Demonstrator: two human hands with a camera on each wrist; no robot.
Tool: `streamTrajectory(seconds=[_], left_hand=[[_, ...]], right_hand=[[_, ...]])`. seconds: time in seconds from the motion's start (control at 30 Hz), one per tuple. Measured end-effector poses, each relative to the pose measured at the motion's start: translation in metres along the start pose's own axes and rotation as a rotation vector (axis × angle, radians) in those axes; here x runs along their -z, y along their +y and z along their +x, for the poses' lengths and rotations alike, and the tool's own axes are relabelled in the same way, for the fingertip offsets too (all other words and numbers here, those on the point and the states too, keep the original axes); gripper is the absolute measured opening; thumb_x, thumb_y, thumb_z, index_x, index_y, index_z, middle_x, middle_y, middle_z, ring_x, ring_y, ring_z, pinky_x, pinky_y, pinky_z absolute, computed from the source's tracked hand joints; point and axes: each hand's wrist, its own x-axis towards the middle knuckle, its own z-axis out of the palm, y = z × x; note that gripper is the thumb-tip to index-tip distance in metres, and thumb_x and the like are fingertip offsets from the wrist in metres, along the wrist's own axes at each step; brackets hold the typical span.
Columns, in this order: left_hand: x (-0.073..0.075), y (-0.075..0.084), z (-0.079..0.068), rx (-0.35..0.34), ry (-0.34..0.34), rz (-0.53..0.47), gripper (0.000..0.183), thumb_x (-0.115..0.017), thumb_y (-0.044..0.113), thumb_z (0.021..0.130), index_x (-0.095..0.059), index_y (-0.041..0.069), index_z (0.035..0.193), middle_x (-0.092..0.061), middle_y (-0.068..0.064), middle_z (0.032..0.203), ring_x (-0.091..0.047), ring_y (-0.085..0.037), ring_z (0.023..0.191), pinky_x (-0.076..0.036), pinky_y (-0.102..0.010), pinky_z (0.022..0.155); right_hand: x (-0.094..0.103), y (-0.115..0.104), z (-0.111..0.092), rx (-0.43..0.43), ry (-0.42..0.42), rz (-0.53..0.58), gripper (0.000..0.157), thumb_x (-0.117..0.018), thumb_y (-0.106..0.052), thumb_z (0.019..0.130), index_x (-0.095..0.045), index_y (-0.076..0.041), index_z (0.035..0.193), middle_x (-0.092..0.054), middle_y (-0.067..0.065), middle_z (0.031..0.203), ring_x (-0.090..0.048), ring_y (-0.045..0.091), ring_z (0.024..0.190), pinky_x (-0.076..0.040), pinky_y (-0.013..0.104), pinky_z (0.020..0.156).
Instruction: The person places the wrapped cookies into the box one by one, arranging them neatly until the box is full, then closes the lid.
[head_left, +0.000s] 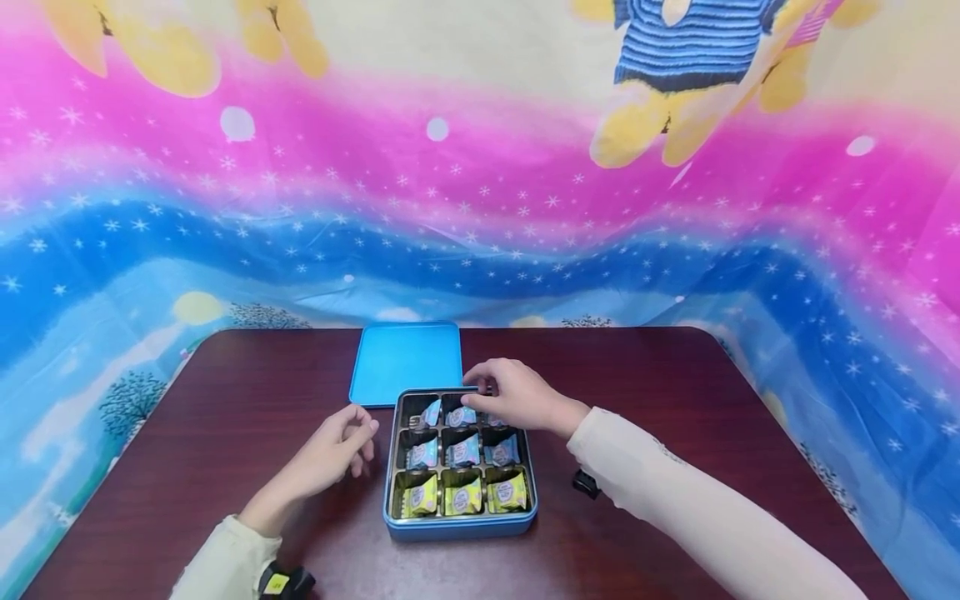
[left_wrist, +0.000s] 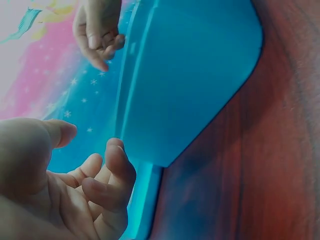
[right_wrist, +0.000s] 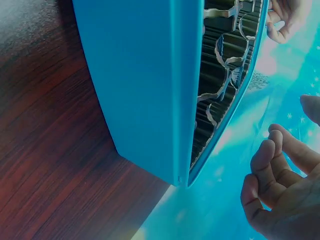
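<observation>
A blue square tin (head_left: 459, 528) stands on the table with a compartmented insert inside. Yellow-green wrapped packets (head_left: 462, 497) fill its front row, and blue wrapped packets (head_left: 462, 451) lie in the middle and back rows. My right hand (head_left: 513, 395) hovers over the back right corner, its fingers loosely bent and nothing between them; it partly hides the packets there. Left of the tin, my left hand (head_left: 335, 450) stays apart from it, fingers loosely curled and holding nothing. The left wrist view shows that hand (left_wrist: 90, 185) beside the tin's plain blue side wall (left_wrist: 185, 75).
A light blue lid (head_left: 407, 364) lies flat behind the tin, toward the table's far edge. The dark red-brown table (head_left: 637, 375) extends on both sides. A printed curtain (head_left: 480, 183) hangs around its back and sides. Both wrists wear black straps (head_left: 288, 582).
</observation>
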Motion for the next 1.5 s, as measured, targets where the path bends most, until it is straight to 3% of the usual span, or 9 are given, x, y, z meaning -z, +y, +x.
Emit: streamTrajectory(seconds=[0.63,0.93,1.2,1.5], left_hand=[[0.025,0.011,0.01,-0.008,0.057,0.054,0.037,-0.047,0.029,0.108,-0.053,-0.003,0.126,-0.069,-0.022,0.098,-0.063,-0.022,0.063,-0.043,-0.027,0.051],[0.034,0.012,0.017,0.004,0.133,0.111,0.034,-0.048,0.027,0.108,-0.054,-0.003,0.124,-0.07,-0.023,0.101,-0.062,-0.022,0.064,-0.047,-0.031,0.063],[0.044,0.006,0.023,0.032,0.15,0.13,0.03,-0.046,0.023,0.108,-0.054,-0.002,0.121,-0.07,-0.023,0.1,-0.063,-0.024,0.065,-0.045,-0.03,0.049],[0.047,0.01,0.027,0.044,0.175,0.179,0.03,-0.045,0.026,0.108,-0.055,0.0,0.119,-0.07,-0.021,0.099,-0.064,-0.023,0.066,-0.048,-0.031,0.056]], right_hand=[[0.013,0.019,-0.02,-0.026,0.041,0.025,0.034,-0.066,-0.027,0.099,-0.067,-0.009,0.127,-0.06,-0.002,0.088,-0.048,0.014,0.065,-0.041,0.028,0.063],[0.018,0.027,-0.024,-0.013,0.079,0.037,0.03,-0.066,-0.024,0.098,-0.068,-0.009,0.124,-0.06,-0.001,0.087,-0.051,0.015,0.069,-0.045,0.029,0.065],[0.02,0.035,-0.025,-0.022,0.099,0.036,0.028,-0.066,-0.023,0.098,-0.069,-0.008,0.122,-0.061,-0.001,0.084,-0.051,0.014,0.069,-0.045,0.028,0.063],[0.022,0.041,-0.025,-0.036,0.117,0.049,0.027,-0.067,-0.022,0.097,-0.07,-0.009,0.12,-0.061,0.0,0.082,-0.052,0.016,0.068,-0.045,0.028,0.061]])
